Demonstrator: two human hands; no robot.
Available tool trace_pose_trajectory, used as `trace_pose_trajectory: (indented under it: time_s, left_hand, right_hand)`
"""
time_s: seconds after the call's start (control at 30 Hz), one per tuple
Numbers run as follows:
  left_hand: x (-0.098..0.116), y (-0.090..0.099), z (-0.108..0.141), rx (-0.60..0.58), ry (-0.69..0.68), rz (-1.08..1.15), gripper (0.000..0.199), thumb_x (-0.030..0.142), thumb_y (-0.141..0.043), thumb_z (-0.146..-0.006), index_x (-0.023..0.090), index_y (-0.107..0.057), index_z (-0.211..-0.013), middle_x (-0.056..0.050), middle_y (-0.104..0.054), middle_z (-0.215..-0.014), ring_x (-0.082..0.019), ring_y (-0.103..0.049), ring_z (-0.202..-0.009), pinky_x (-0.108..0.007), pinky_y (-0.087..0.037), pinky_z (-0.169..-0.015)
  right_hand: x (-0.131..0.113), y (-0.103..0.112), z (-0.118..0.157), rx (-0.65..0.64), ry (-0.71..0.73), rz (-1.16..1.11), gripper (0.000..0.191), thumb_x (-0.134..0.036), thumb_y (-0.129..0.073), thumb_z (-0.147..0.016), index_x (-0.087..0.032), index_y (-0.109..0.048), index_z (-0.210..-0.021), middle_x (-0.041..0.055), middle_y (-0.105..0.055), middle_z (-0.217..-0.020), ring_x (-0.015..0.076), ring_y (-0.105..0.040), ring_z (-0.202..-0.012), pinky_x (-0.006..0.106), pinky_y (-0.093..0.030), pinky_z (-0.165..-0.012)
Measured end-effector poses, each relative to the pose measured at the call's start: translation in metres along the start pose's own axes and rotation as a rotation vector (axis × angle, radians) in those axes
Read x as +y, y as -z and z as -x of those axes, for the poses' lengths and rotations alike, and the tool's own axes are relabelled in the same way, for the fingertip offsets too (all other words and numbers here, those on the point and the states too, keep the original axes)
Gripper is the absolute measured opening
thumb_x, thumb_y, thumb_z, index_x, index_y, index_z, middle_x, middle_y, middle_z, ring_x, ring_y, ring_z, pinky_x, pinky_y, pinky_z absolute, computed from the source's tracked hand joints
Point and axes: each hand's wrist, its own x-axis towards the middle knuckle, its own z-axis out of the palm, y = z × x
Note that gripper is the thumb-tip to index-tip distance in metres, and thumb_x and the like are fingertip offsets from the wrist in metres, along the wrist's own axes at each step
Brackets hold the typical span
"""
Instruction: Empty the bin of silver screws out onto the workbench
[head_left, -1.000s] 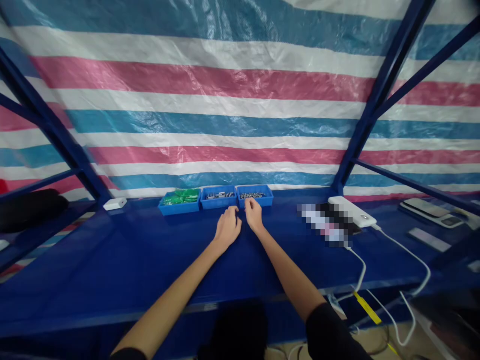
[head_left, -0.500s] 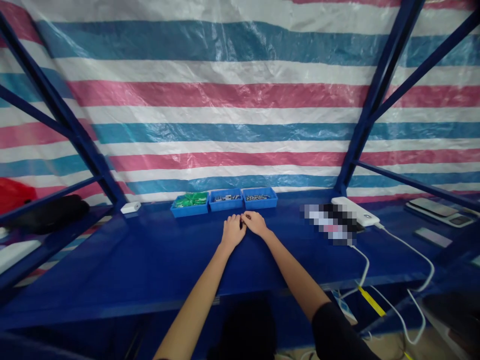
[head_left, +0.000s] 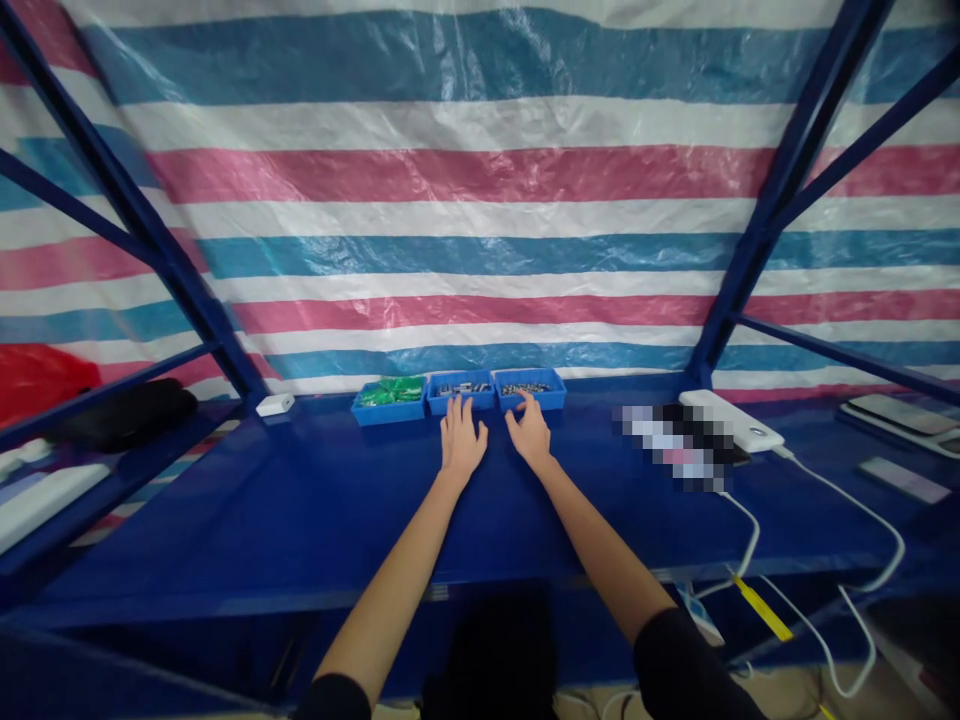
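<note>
Three blue bins stand side by side at the back of the blue table (head_left: 300, 520). The left bin (head_left: 390, 412) holds green packets, the middle bin (head_left: 461, 403) small metal parts, the right bin (head_left: 544, 402) more small metal pieces. My left hand (head_left: 462, 438) is just in front of the middle bin, fingers spread, with its fingertips at the front wall. My right hand (head_left: 529, 430) is in front of the right bin, thumb and fingers apart, fingertips near its front edge. Nothing shows in either hand.
A white power bank (head_left: 731, 420) lies at the right beside a blurred-out object (head_left: 679, 448), with white cables. A small white box (head_left: 275, 405) is at the back left. Blue frame posts rise on both sides. Farther right is a flat scale-like device (head_left: 900, 415).
Both my hands have come apart from each other and moved forward to the bins, and their fingers have opened. The camera view has shifted slightly.
</note>
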Motion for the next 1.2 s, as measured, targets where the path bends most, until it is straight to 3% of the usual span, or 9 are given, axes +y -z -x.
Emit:
trace_pose_trajectory:
  time_s: [0.1,0.2,0.6,0.7,0.8,0.87,0.97,1.07,1.2]
  left_hand:
    - [-0.002,-0.008,-0.009,0.02,-0.022,-0.047,0.057,0.027,-0.038,-0.087,0.008,-0.03,-0.141,-0.016,-0.023,-0.152,-0.03,-0.014,-0.141,-0.045,-0.028,-0.108]
    - [-0.004,-0.013,-0.016,-0.004,-0.007,-0.072,0.059,0.03,-0.039,-0.087,0.008,-0.031,-0.141,-0.016,-0.023,-0.152,-0.032,-0.013,-0.141,-0.047,-0.026,-0.11]
    - [-0.005,-0.016,-0.021,0.094,0.027,-0.086,0.053,0.031,-0.04,-0.084,0.008,-0.043,-0.132,-0.018,-0.045,-0.138,-0.033,-0.028,-0.136,-0.047,-0.03,-0.104]
    - [-0.002,-0.011,-0.022,0.146,0.014,-0.053,0.049,0.031,-0.04,-0.084,0.009,-0.045,-0.129,-0.018,-0.046,-0.136,-0.032,-0.029,-0.135,-0.045,-0.031,-0.103]
    - [0.003,0.001,-0.022,0.165,0.0,-0.031,0.041,0.029,-0.039,-0.085,0.013,-0.05,-0.121,-0.015,-0.054,-0.126,-0.029,-0.045,-0.123,-0.041,-0.036,-0.098]
    - [0.007,0.008,-0.022,0.086,0.014,-0.026,0.032,0.03,-0.036,-0.087,0.016,-0.057,-0.107,-0.012,-0.061,-0.111,-0.026,-0.056,-0.106,-0.038,-0.041,-0.091]
    - [0.012,0.011,-0.021,-0.157,0.022,-0.039,0.035,0.032,-0.03,-0.091,0.018,-0.062,-0.089,-0.009,-0.063,-0.096,-0.021,-0.061,-0.091,-0.033,-0.045,-0.081]
    - [0.012,0.007,-0.019,-0.367,-0.081,-0.058,0.031,0.029,-0.036,-0.09,0.018,-0.063,-0.098,-0.009,-0.063,-0.102,-0.021,-0.06,-0.095,-0.03,-0.046,-0.079]
    - [0.008,0.001,-0.017,-0.418,-0.166,-0.075,0.03,0.023,-0.042,-0.086,0.016,-0.062,-0.108,-0.012,-0.062,-0.109,-0.023,-0.057,-0.103,-0.031,-0.045,-0.087]
  right_hand:
    - [0.001,0.003,-0.003,0.055,-0.089,0.04,0.055,-0.033,-0.043,-0.084,-0.025,-0.034,-0.138,0.0066,-0.054,-0.113,0.0198,-0.06,-0.087,0.033,-0.046,-0.075]
    - [0.002,0.004,-0.005,0.019,-0.088,0.085,0.056,-0.033,-0.045,-0.083,-0.026,-0.036,-0.138,0.0086,-0.049,-0.12,0.0209,-0.06,-0.09,0.034,-0.047,-0.079]
    - [-0.003,0.003,-0.009,-0.005,-0.031,0.098,0.062,-0.036,-0.053,-0.077,-0.027,-0.036,-0.136,0.0082,-0.047,-0.125,0.0261,-0.05,-0.115,0.04,-0.045,-0.091]
    - [-0.005,0.003,-0.009,0.019,-0.035,0.068,0.063,-0.034,-0.052,-0.077,-0.024,-0.035,-0.136,0.01,-0.048,-0.126,0.0268,-0.049,-0.116,0.041,-0.044,-0.091]
    - [-0.011,0.003,-0.007,0.104,-0.001,0.048,0.059,-0.03,-0.051,-0.077,-0.021,-0.037,-0.133,0.0109,-0.05,-0.124,0.026,-0.048,-0.115,0.041,-0.043,-0.092]
    - [-0.016,0.003,-0.005,0.122,0.059,0.027,0.047,-0.029,-0.049,-0.078,-0.021,-0.044,-0.125,0.0086,-0.055,-0.115,0.023,-0.051,-0.109,0.037,-0.043,-0.09]
    - [-0.021,0.001,-0.001,0.026,0.127,-0.027,0.025,-0.031,-0.044,-0.084,-0.024,-0.052,-0.106,0.0021,-0.06,-0.094,0.0175,-0.057,-0.094,0.029,-0.044,-0.081]
    - [-0.023,-0.002,0.003,-0.17,0.148,-0.002,0.021,-0.036,-0.038,-0.089,-0.026,-0.055,-0.091,-0.0016,-0.063,-0.084,0.0158,-0.059,-0.082,0.027,-0.042,-0.073]
    - [-0.018,-0.006,0.004,-0.333,0.138,0.078,0.026,-0.04,-0.036,-0.091,-0.026,-0.057,-0.085,-0.0022,-0.067,-0.084,0.0163,-0.06,-0.082,0.026,-0.039,-0.07]
